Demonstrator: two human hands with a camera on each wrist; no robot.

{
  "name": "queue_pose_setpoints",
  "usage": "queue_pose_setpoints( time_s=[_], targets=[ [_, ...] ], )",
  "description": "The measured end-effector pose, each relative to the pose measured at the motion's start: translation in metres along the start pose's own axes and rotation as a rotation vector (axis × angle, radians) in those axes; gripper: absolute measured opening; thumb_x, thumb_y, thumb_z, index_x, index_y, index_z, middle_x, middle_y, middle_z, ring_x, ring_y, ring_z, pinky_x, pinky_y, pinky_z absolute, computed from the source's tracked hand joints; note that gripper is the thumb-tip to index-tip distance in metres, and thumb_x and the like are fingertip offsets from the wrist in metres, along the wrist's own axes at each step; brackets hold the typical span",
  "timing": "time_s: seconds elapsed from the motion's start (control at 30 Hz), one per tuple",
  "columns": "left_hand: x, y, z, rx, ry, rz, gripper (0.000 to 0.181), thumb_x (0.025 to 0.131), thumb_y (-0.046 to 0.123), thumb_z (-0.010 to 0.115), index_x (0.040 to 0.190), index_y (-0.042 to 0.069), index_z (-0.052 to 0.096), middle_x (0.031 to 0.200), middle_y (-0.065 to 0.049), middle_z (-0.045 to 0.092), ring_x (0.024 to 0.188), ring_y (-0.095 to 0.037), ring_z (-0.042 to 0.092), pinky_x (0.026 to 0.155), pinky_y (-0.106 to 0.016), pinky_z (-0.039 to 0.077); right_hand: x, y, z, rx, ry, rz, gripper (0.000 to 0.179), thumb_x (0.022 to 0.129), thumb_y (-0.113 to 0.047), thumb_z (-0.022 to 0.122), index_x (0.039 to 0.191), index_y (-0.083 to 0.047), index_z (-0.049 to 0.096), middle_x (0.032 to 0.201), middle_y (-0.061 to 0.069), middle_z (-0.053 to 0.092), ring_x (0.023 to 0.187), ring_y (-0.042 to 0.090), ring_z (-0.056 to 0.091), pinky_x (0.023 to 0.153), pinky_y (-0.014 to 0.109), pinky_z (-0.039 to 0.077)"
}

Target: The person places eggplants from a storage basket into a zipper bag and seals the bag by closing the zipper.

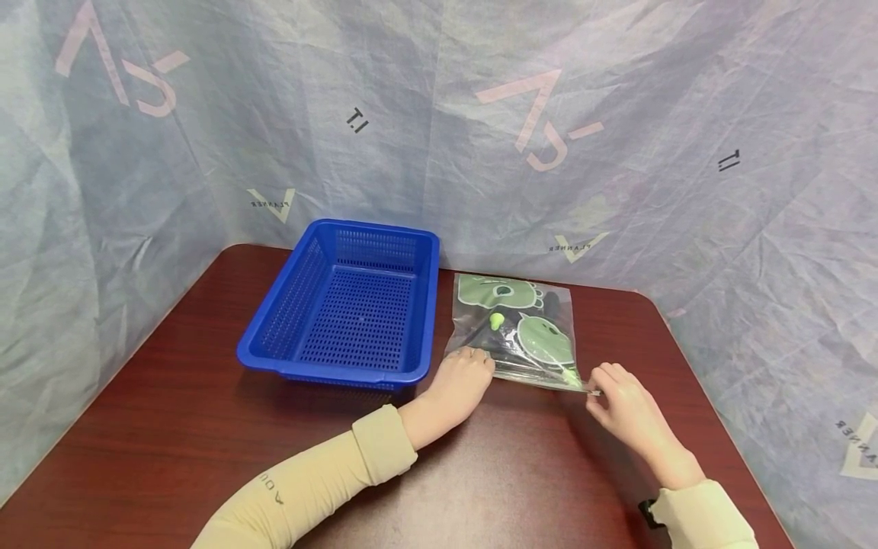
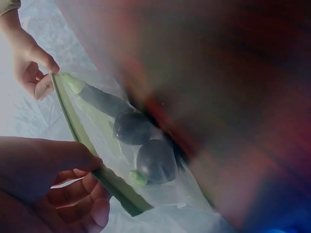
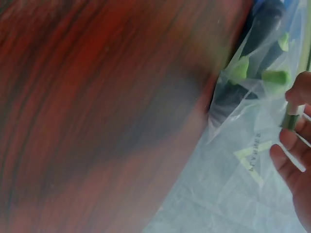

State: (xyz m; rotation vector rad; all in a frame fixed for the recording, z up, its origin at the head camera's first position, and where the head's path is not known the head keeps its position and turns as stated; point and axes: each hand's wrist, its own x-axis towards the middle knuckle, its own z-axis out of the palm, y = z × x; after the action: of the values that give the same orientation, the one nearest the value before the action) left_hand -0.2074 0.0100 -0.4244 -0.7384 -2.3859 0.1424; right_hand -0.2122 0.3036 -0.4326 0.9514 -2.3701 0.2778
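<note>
A clear zip bag (image 1: pixel 513 329) with green cartoon prints lies near the back of the table, right of the basket. Inside are several dark purple eggplants (image 2: pixel 155 162) with light green stems. My left hand (image 1: pixel 458 389) pinches the bag's green zip edge near its left end, thumb on top in the left wrist view. At the right end of that edge, my right hand (image 1: pixel 629 412) pinches the zip strip's tip (image 3: pixel 290 119) between thumb and fingers. From the head view, the fingertips of the left hand are partly hidden behind its knuckles.
An openwork blue plastic basket (image 1: pixel 425 335) with nothing in it stands left of the bag, close to my left forearm. The reddish-brown table (image 1: pixel 480 473) is bordered at the back and sides by hanging grey printed cloth (image 1: pixel 439 137).
</note>
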Motion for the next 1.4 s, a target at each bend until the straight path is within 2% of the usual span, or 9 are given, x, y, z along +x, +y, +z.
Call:
queue_pose_setpoints(
  time_s=[0.2, 0.43, 0.63, 0.87, 1.0, 1.17, 1.27, 1.4],
  targets=[
    [0.0, 0.006, 0.007, 0.026, -0.023, -0.011, 0.012, 0.081, 0.014, 0.06, 0.074, 0.021, 0.066, 0.072, 0.004, 0.061, 0.069, -0.011, 0.059, 0.061, -0.024, 0.046, -0.002, 0.001, 0.0, -0.014, -0.049, 0.031, 0.029, 0.057, 0.005, 0.067, 0.07, -0.013, 0.048, 0.071, -0.006, 0.046, 0.067, 0.009, 0.041, 0.055, 0.024, 0.038],
    [0.0, 0.014, 0.015, 0.02, -0.12, -0.021, 0.016, 0.085, 0.017, 0.056, 0.077, 0.022, 0.069, 0.076, 0.003, 0.065, 0.07, -0.013, 0.059, 0.06, -0.027, 0.045, -0.005, -0.002, 0.001, -0.019, -0.186, 0.101, 0.035, 0.056, 0.008, 0.07, 0.068, -0.016, 0.047, 0.07, -0.008, 0.041, 0.067, 0.009, 0.042, 0.054, 0.024, 0.038],
    [-0.006, 0.017, 0.018, -0.02, -0.213, 0.035, 0.013, 0.084, 0.019, 0.059, 0.08, 0.021, 0.071, 0.076, 0.004, 0.066, 0.071, -0.013, 0.059, 0.059, -0.027, 0.047, -0.007, -0.005, 0.004, -0.015, -0.287, 0.136, 0.036, 0.059, 0.005, 0.076, 0.068, -0.016, 0.048, 0.07, -0.009, 0.043, 0.066, 0.009, 0.046, 0.053, 0.025, 0.04],
    [-0.012, 0.015, 0.019, -0.078, -0.283, 0.103, 0.013, 0.083, 0.016, 0.061, 0.078, 0.022, 0.072, 0.076, 0.005, 0.067, 0.069, -0.012, 0.06, 0.054, -0.026, 0.047, -0.007, -0.007, 0.004, -0.014, -0.449, 0.213, 0.03, 0.065, -0.004, 0.079, 0.072, -0.019, 0.054, 0.072, -0.009, 0.046, 0.067, 0.008, 0.048, 0.056, 0.027, 0.041],
    [-0.013, 0.009, 0.016, -0.126, -0.329, 0.119, 0.013, 0.083, 0.015, 0.062, 0.078, 0.021, 0.072, 0.077, 0.003, 0.068, 0.069, -0.013, 0.061, 0.055, -0.029, 0.048, -0.003, -0.009, -0.003, 0.011, -0.48, 0.221, 0.022, 0.07, -0.012, 0.08, 0.076, -0.019, 0.06, 0.075, -0.009, 0.051, 0.068, 0.008, 0.051, 0.059, 0.029, 0.045],
    [-0.009, 0.001, 0.008, -0.191, -0.364, 0.122, 0.008, 0.082, 0.015, 0.064, 0.087, 0.018, 0.07, 0.084, 0.001, 0.069, 0.076, -0.017, 0.061, 0.062, -0.032, 0.05, 0.009, -0.014, -0.015, 0.03, -0.484, 0.258, 0.01, 0.077, -0.02, 0.075, 0.08, -0.019, 0.065, 0.078, -0.008, 0.057, 0.07, 0.009, 0.054, 0.061, 0.031, 0.047],
    [-0.004, -0.005, -0.002, -0.225, -0.37, 0.131, 0.011, 0.082, 0.015, 0.064, 0.092, 0.018, 0.069, 0.088, 0.0, 0.068, 0.081, -0.019, 0.062, 0.069, -0.033, 0.05, 0.02, -0.016, -0.022, 0.029, -0.483, 0.269, 0.008, 0.079, -0.021, 0.073, 0.082, -0.017, 0.067, 0.079, -0.006, 0.059, 0.072, 0.011, 0.057, 0.063, 0.033, 0.048],
    [0.003, -0.017, -0.02, -0.257, -0.38, 0.134, 0.017, 0.083, 0.022, 0.066, 0.1, 0.017, 0.067, 0.093, 0.0, 0.067, 0.086, -0.019, 0.061, 0.072, -0.033, 0.05, 0.037, -0.019, -0.029, 0.037, -0.486, 0.272, 0.009, 0.081, -0.02, 0.072, 0.084, -0.015, 0.066, 0.08, -0.005, 0.059, 0.074, 0.015, 0.058, 0.064, 0.035, 0.048]
  ],
)
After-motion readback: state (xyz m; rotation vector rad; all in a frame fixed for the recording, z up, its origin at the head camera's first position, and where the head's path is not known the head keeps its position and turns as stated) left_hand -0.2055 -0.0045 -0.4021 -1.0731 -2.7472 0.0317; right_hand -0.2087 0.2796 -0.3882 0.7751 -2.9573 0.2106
